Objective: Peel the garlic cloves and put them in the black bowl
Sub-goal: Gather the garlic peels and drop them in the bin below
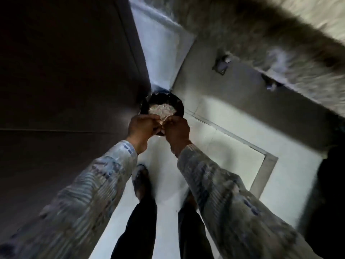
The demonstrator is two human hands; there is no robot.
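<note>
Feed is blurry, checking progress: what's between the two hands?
In the head view, a small pale piece, likely a garlic clove or its skin, pinched by left hand and right hand, above the black container.

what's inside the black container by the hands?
A pale, flaky heap fills the black container; too blurred to identify. The left hand and right hand cover its near edge, and anything under the heap is hidden.

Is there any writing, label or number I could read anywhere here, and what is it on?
None can be read.
The patterned sleeves carry dark marks, too blurred to tell as letters.
The black round container shows no label, nor does the pale piece that the left hand and right hand pinch.
</note>
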